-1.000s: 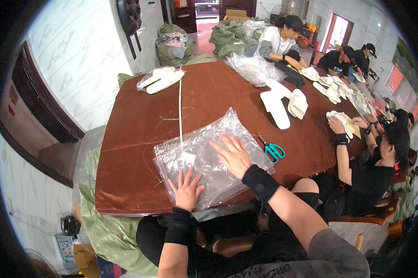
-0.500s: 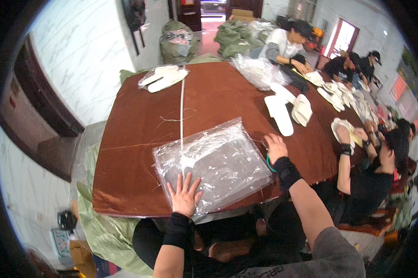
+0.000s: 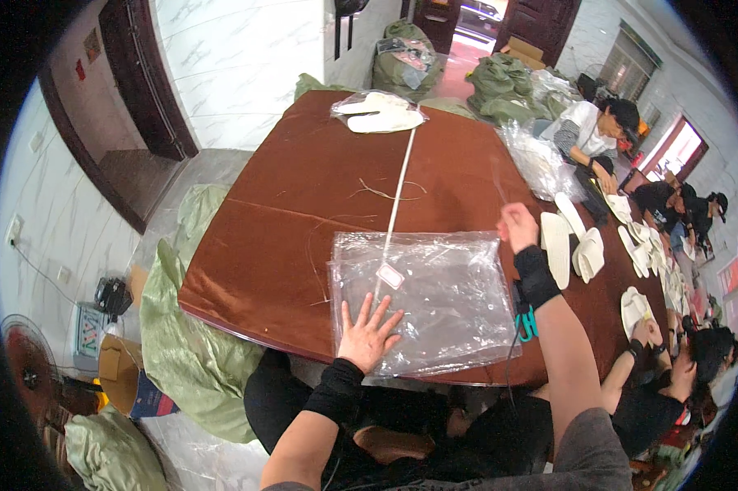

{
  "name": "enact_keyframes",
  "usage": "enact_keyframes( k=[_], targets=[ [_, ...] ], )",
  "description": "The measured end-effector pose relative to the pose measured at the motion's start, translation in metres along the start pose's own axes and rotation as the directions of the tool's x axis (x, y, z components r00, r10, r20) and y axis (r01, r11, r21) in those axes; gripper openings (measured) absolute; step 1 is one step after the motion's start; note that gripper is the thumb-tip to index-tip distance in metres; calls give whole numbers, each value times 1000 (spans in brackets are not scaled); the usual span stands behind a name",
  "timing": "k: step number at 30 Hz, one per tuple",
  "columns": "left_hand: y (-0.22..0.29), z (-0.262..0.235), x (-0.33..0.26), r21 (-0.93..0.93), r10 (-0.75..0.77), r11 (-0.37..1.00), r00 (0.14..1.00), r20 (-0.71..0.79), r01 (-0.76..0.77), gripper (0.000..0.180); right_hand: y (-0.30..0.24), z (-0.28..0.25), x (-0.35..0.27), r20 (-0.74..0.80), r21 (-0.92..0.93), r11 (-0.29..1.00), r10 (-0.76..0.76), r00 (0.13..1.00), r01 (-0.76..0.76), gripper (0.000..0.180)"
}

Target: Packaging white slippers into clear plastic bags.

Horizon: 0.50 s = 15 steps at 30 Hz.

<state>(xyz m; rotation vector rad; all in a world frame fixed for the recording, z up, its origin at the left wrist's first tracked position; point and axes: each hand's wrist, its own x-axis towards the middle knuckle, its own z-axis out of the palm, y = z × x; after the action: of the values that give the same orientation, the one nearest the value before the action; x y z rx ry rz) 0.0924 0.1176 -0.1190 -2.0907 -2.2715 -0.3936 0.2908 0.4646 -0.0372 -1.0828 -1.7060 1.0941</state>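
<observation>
Left hand (image 3: 367, 334): flat, fingers (image 3: 374, 308) spread and released, pressing palm-down on the near edge of the bag stack (image 3: 434, 295). Black wrist band on the forearm below it.

Right hand (image 3: 518, 227): raised at the far right corner of the stack, fingers pinched together on the top bag (image 3: 495, 173), a thin clear film lifted up from that corner. Black wrist band below the hand.

Bag stack: clear plastic bags, lying flat on the table (image 3: 303, 180) at its near edge, between the two hands. A small white tag (image 3: 390, 276) with a red border lies on it, just beyond the left fingertips.

Stick (image 3: 398, 196): thin, white, running from beyond the left fingertips away across the table to the far end.

Scissors (image 3: 526, 323): teal handles, just beside the right wrist, at the right edge of the stack.

Slippers (image 3: 557, 245): white, flat, lying on the table just right of the right hand; more further right.

Bagged slippers (image 3: 377, 114): white pair in clear plastic at the far end of the table, well apart from both hands.

Sacks (image 3: 197, 352): green, on the floor left of the left forearm.

Other people (image 3: 598, 135): seated along the right side of the table.
</observation>
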Motion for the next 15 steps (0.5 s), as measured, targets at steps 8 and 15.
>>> enact_keyframes(
  k=[8,15],
  targets=[
    [7,-1,10,-91,5,996,1000,30,-2,52,5,196,61,519,-517,719,-169,838,465,47],
    [-2,-1,1,-156,-31,987,999,35,36,50,6,270,38,522,-621,562,-224,823,546,48]
  ],
)
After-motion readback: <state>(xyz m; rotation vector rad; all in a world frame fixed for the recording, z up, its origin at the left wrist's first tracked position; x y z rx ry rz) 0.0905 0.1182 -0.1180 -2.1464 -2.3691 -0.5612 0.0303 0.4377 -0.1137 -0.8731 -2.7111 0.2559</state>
